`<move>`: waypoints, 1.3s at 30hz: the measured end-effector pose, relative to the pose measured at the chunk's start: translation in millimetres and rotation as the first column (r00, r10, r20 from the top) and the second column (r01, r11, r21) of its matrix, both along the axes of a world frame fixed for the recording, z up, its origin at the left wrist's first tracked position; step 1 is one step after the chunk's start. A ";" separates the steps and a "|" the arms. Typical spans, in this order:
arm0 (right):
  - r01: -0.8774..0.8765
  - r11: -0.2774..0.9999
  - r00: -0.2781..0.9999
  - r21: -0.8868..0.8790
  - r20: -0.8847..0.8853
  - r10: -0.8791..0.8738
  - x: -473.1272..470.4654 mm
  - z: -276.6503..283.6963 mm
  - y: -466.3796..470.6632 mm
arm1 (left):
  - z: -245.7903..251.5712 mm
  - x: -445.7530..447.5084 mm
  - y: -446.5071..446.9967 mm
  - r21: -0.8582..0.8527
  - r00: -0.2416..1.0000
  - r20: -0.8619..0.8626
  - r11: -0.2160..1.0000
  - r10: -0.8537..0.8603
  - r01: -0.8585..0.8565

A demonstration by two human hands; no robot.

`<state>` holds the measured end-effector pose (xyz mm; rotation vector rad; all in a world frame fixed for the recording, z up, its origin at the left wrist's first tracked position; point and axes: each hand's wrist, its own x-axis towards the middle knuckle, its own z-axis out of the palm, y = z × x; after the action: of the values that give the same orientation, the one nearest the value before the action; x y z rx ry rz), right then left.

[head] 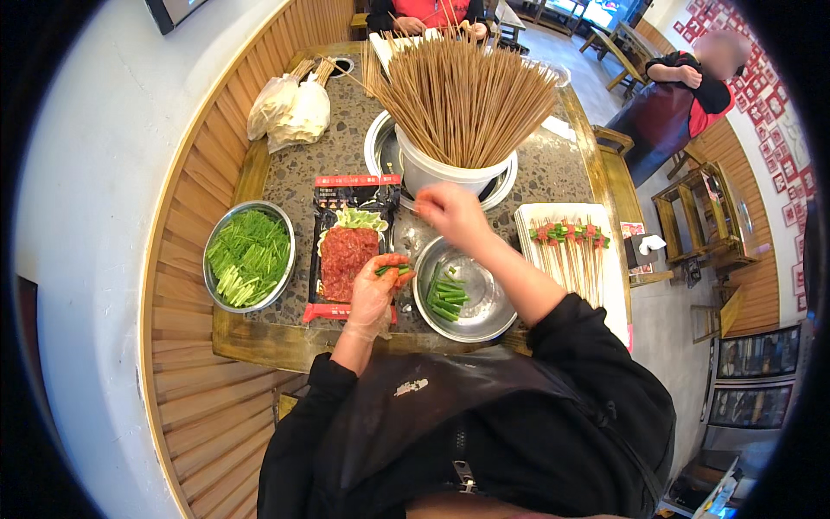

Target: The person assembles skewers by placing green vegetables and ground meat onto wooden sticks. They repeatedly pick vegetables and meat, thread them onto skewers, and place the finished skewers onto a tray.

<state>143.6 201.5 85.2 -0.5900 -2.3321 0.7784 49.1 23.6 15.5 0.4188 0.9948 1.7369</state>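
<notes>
My left hand [374,289], in a thin clear glove, holds short green vegetable pieces [391,269] at the right edge of a packet of red marinated meat [347,263]. My right hand [450,211] is raised beside the front of a white bucket [438,170] packed with wooden skewers [470,97]; whether it holds anything cannot be told. Below it stands a steel bowl [489,305] with cut green stalks [447,298]. On the right, a white tray [613,285] carries skewers threaded with meat and green pieces [570,233].
A steel bowl of green vegetables [249,256] stands left. Bagged skewered food [295,110] lies at the back left. Across the table [292,340], a person [431,10] handles skewers; another person [681,97] stands at the right. A wooden wall [214,194] borders the left side.
</notes>
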 end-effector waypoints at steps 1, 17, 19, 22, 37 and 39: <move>0.030 0.998 0.994 0.056 -0.110 -0.024 -13.5 7.5 13.3 | 0.7 -1.7 -0.2 -0.004 1.000 -0.012 1.000 0.010 -0.010; 0.377 0.892 0.924 0.252 -0.027 -0.383 -87.4 36.9 62.4 | 3.1 -10.9 -0.3 0.007 0.999 0.038 0.999 0.035 -0.036; 0.366 0.894 0.923 0.260 0.019 -0.384 -86.6 38.7 62.9 | 3.6 -9.8 0.5 0.001 0.999 0.032 0.999 0.042 -0.042; 0.385 0.885 0.915 0.262 0.015 -0.402 -89.3 40.4 62.1 | 5.6 -9.8 -0.5 -0.012 0.999 0.029 0.999 0.036 -0.036; 0.327 0.917 0.933 0.229 0.074 -0.351 -62.4 73.5 62.5 | 10.2 -8.9 -8.7 0.079 0.994 0.089 0.995 0.056 -0.063; 0.361 0.907 0.931 0.216 -0.022 -0.365 -49.6 97.1 62.1 | 11.2 -8.3 -7.9 0.058 0.997 0.067 0.997 0.042 -0.046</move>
<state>94.0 263.6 182.4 -0.9018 -2.1913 0.3415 40.7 15.7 26.7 0.3779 0.9130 1.8126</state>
